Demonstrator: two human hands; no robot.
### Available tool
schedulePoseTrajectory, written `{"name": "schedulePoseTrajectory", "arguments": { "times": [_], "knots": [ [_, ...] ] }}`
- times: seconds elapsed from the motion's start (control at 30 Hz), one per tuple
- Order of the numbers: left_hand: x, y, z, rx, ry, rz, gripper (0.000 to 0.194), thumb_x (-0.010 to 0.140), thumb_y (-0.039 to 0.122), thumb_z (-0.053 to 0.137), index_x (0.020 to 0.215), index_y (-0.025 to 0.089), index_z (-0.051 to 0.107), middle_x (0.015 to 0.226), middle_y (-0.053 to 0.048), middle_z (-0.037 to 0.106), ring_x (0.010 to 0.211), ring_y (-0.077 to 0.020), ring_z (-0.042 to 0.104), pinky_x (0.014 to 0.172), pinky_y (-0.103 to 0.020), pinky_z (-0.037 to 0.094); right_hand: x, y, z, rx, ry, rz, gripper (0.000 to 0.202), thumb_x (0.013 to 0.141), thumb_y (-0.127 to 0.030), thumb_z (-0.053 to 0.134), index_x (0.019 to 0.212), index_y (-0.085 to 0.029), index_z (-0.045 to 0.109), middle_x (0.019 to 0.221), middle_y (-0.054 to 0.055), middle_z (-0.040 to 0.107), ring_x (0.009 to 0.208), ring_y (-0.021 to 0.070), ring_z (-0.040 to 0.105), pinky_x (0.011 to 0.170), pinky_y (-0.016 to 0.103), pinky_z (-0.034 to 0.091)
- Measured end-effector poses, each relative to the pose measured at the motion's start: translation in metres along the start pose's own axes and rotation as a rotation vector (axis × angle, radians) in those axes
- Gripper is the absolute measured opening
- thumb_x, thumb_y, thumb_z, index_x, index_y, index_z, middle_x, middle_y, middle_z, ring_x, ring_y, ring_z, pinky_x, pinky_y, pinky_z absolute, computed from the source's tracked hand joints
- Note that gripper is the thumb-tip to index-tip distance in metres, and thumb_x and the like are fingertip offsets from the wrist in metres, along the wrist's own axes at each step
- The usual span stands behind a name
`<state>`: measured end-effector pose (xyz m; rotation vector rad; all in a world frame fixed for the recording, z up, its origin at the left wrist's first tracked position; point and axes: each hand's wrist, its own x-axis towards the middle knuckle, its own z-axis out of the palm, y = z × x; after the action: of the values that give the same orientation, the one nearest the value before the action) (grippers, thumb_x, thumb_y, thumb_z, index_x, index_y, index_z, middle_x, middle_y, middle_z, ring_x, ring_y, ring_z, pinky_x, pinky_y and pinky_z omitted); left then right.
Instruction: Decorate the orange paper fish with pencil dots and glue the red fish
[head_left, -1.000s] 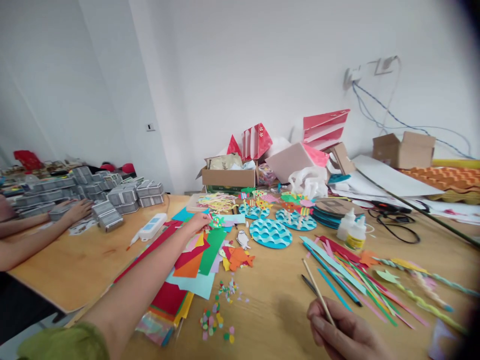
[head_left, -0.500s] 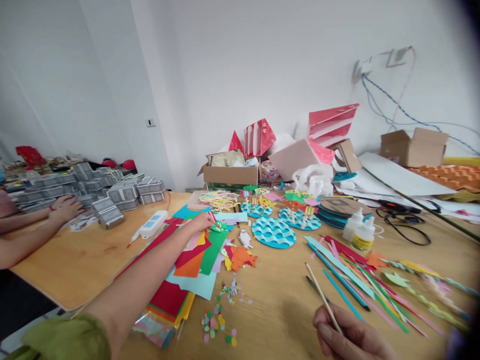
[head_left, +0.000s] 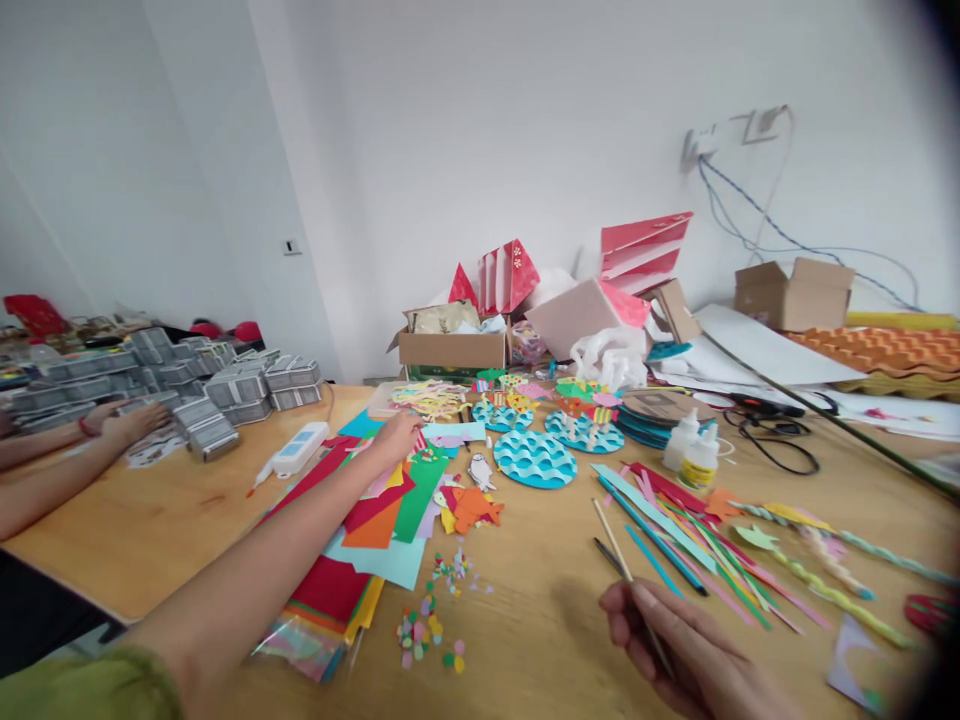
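My left hand (head_left: 400,437) reaches over the stack of coloured paper (head_left: 375,520), its fingers closed on a small red-and-white striped paper piece (head_left: 418,441). Green cut paper lies just under it. At the lower right my right hand (head_left: 675,640) is closed round a thin wooden stick (head_left: 613,540) and a dark slender tool (head_left: 607,556), both pointing up and left. Between the hands are orange paper fish (head_left: 474,508), a white fish cutout (head_left: 481,471), a blue disc with wavy paper (head_left: 535,459) and scattered paper dots (head_left: 421,630).
Paper strips (head_left: 697,545), twisted cords (head_left: 840,590) and glue bottles (head_left: 699,460) lie right. Behind stand decorated blue discs (head_left: 584,432) and a cardboard box (head_left: 452,349). At far left, another person's hands (head_left: 139,421) are beside bundled grey stacks (head_left: 206,428).
The view has shifted slightly right. My left hand still holds the striped piece, which shows more now. My right hand has moved a little up and left with the stick.
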<state>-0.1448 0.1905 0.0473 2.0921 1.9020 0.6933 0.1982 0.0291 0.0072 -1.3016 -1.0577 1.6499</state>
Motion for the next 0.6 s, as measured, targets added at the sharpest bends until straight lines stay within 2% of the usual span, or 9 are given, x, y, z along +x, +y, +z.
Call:
{"name": "schedulePoseTrajectory", "arguments": {
  "times": [0.07,0.17,0.3,0.33,0.37,0.43,0.53,0.6],
  "knots": [
    [-0.01,0.018,0.001,0.021,-0.006,0.079,0.011,0.085,0.018,0.051,0.091,0.014,0.06,0.097,-0.006,0.059,0.093,-0.0195,0.054,0.085,-0.039,0.041,0.0,-0.003,0.0,0.067,0.021,-0.013,0.046,0.056,-0.063,0.064,0.075,-0.021,0.066,0.07,0.003,0.061,0.066,0.0131,0.055,0.054,0.019,0.045],
    [-0.038,0.053,0.009,0.013,-0.065,0.21,0.019,0.081,0.009,0.047,0.085,0.018,0.064,0.09,-0.003,0.064,0.088,-0.018,0.056,0.083,-0.03,0.04,0.001,-0.007,-0.002,0.143,0.053,-0.056,0.04,0.058,-0.057,0.067,0.073,-0.021,0.065,0.067,0.001,0.059,0.058,0.0102,0.051,0.046,0.017,0.039],
    [-0.099,0.1,0.024,-0.028,-0.2,0.394,0.019,0.081,0.012,0.049,0.086,0.019,0.065,0.088,0.0,0.066,0.084,-0.0145,0.059,0.077,-0.021,0.041,0.004,-0.011,-0.006,0.142,0.081,-0.121,0.035,0.064,-0.053,0.064,0.068,-0.019,0.064,0.06,0.0,0.056,0.051,0.0079,0.044,0.042,0.017,0.033],
    [-0.116,0.109,0.028,-0.039,-0.246,0.456,0.019,0.081,0.012,0.049,0.087,0.019,0.065,0.087,0.0,0.066,0.082,-0.014,0.06,0.075,-0.019,0.041,0.004,-0.011,-0.007,0.137,0.082,-0.138,0.035,0.064,-0.053,0.064,0.067,-0.018,0.064,0.059,0.0,0.055,0.051,0.0079,0.044,0.043,0.017,0.033],
    [-0.133,0.117,0.033,-0.038,-0.298,0.577,0.02,0.084,0.013,0.046,0.091,0.018,0.064,0.087,-0.002,0.067,0.08,-0.0145,0.06,0.074,-0.02,0.042,0.005,-0.012,-0.008,0.134,0.082,-0.154,0.035,0.065,-0.053,0.064,0.066,-0.018,0.063,0.058,0.0,0.055,0.052,0.008,0.044,0.045,0.017,0.034],
    [-0.163,0.125,0.047,-0.017,-0.384,0.768,0.024,0.087,0.013,0.04,0.1,0.018,0.06,0.092,-0.003,0.066,0.083,-0.0151,0.06,0.076,-0.021,0.041,0.006,-0.012,-0.009,0.136,0.083,-0.172,0.035,0.065,-0.052,0.063,0.066,-0.017,0.063,0.058,-0.001,0.054,0.052,0.008,0.043,0.047,0.018,0.034],
    [-0.193,0.121,0.079,0.014,-0.494,0.987,0.017,0.087,0.019,0.047,0.099,0.02,0.058,0.086,-0.001,0.065,0.08,-0.0141,0.059,0.073,-0.019,0.042,0.007,-0.011,-0.009,0.137,0.09,-0.164,0.036,0.064,-0.052,0.064,0.067,-0.016,0.063,0.057,-0.002,0.052,0.051,0.0073,0.041,0.046,0.018,0.032],
    [-0.204,0.112,0.104,-0.009,-0.492,1.011,0.018,0.09,0.021,0.043,0.103,0.024,0.055,0.09,0.001,0.062,0.081,-0.011,0.058,0.073,-0.016,0.041,0.007,-0.01,-0.007,0.116,0.097,-0.177,0.037,0.064,-0.052,0.064,0.067,-0.015,0.062,0.056,-0.002,0.05,0.05,0.0067,0.04,0.045,0.018,0.029]
  ]
}}
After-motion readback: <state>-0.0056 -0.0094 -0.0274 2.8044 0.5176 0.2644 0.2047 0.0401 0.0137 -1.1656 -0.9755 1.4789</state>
